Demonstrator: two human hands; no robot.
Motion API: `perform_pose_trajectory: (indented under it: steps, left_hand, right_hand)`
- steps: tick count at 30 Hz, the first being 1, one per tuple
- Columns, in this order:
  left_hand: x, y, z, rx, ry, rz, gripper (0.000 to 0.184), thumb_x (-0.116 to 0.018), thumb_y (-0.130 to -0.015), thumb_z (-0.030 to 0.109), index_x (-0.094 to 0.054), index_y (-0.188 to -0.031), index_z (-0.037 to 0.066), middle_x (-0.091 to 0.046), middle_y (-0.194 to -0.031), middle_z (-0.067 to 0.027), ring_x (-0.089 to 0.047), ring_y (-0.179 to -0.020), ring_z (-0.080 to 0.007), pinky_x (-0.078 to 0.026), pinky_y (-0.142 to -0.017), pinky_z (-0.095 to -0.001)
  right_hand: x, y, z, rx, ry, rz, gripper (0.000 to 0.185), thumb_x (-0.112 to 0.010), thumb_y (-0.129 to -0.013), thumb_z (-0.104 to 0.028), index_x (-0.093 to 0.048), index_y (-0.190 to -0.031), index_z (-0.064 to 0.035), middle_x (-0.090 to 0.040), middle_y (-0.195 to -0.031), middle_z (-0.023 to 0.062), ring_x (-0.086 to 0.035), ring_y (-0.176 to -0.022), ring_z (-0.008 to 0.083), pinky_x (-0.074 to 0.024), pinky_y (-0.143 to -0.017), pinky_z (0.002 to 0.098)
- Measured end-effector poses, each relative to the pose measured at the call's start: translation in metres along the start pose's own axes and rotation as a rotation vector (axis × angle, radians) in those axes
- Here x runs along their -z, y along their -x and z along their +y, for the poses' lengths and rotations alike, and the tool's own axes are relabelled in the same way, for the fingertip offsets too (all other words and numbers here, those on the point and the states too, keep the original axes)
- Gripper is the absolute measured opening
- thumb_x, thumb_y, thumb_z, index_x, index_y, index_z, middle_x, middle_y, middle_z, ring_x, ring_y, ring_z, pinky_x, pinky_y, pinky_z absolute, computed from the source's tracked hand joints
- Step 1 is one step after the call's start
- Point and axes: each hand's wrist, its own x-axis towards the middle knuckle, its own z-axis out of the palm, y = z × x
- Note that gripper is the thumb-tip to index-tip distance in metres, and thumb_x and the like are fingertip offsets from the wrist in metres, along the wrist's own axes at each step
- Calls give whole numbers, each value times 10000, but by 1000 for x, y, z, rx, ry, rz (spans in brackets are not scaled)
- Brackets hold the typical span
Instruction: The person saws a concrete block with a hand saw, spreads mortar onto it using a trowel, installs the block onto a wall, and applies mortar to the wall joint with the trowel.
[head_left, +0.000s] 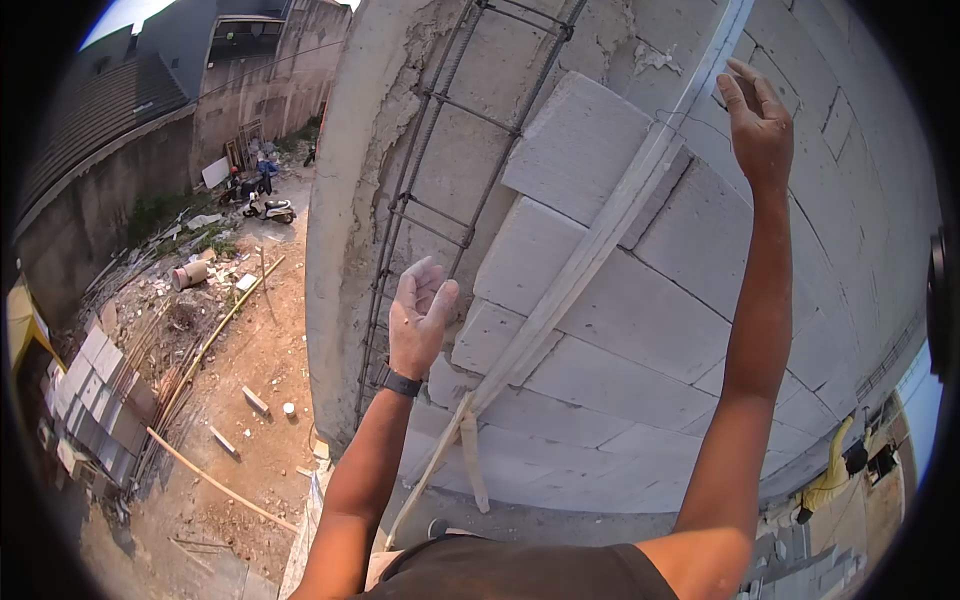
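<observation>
Holds right hand (758, 120) up at two o'clock, fingers bent, apart, beside a pale bar (602, 236) slanting from one to six o'clock; cups left hand (420, 315), thumb apart, toward nine, near steel rods (431, 96).

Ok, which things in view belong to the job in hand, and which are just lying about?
Likely in the job:
- block wall
- long straight batten across it
- rebar ladder, near the open left hand

Apparently just about:
- white scooter, parked
- pole on the ground
- small pale bucket
</observation>
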Motion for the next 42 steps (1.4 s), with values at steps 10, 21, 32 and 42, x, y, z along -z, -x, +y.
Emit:
perform_pose_trajectory:
  steps: [10, 21, 32, 42]
  left_hand:
    - [-102, -132, 9, -288, -214, 5, 593, -605, -973, 451, -519, -1312, -28, -627, -1195, -172, -603, -1091, -225, -467, -936, -350]
    - [-115, -154, -10, -367, -304, 73, 497, -490, -1031, 429, -652, -1093, -37, -681, -929, -137, -598, -876, -172, -466, -818, -324]
    - [-113, -162, -10, -298, -244, 59, 617, -480, -1007, 523, -654, -1028, -69, -650, -880, -89, -566, -836, -164, -446, -791, -314]
    - [-112, -151, -3, -288, -326, -53, 695, -770, -795, 497, -614, -1209, -39, -690, -1018, -142, -621, -884, -188, -486, -862, -318]
  right_hand:
    - [-1, 11, 123, -512, -188, -594, 402, -643, -932, -379, -683, -1183, -67, -728, -993, 87, -689, -989, 205, -525, -921, 352]
    - [-68, -22, 144, -325, -264, -1118, 492, -621, -944, -430, -607, -1257, -50, -671, -1125, 117, -643, -1037, 238, -533, -932, 389]
    - [-109, -33, 153, -243, -313, -1181, 638, -637, -904, -530, -578, -1370, -98, -630, -1269, 185, -626, -1134, 324, -519, -996, 460]
    - [-89, -32, 148, -211, -269, -1155, 696, -593, -897, -583, -570, -1353, -57, -598, -1291, 241, -605, -1161, 378, -530, -982, 461]
